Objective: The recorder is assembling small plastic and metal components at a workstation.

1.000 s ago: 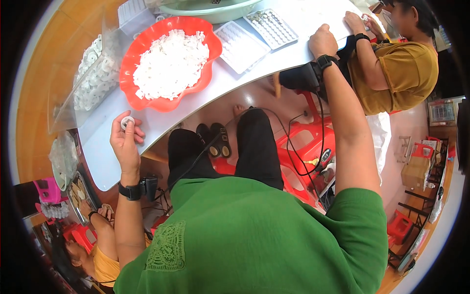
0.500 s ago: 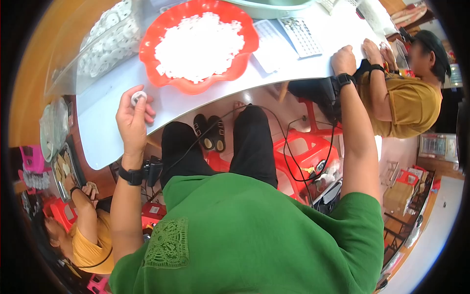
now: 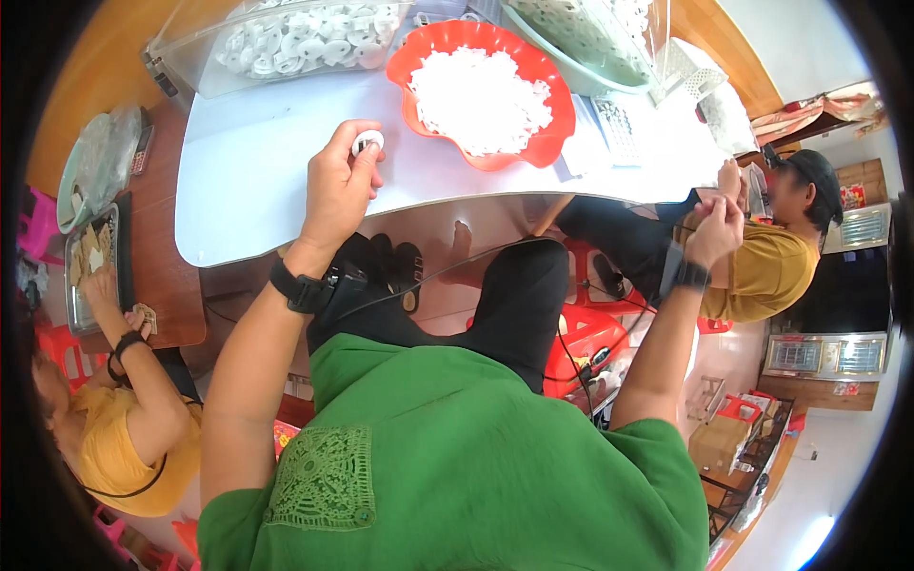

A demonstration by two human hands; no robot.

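My left hand (image 3: 339,186) is raised over the near edge of the white table (image 3: 248,181), its fingertips pinching a small white ring-shaped part (image 3: 367,144). A red scalloped bowl (image 3: 547,143) heaped with small white pieces sits on the table just right of that hand. My right hand (image 3: 716,226) is lifted at the right, fingers curled closed, in front of a seated person in a yellow shirt (image 3: 766,271); whether it holds anything is hidden.
A clear bin (image 3: 276,43) of white ring parts stands at the table's far left, a pale green basin (image 3: 571,38) at the far right, white gridded trays (image 3: 619,128) beside the bowl. Another person in yellow (image 3: 124,428) works at a brown table (image 3: 162,276) on the left. Red stools (image 3: 590,343) stand below.
The view has swung so the table sits further right and lower. My left hand rose with the white part toward the red bowl; my right hand left the table edge and lifted.
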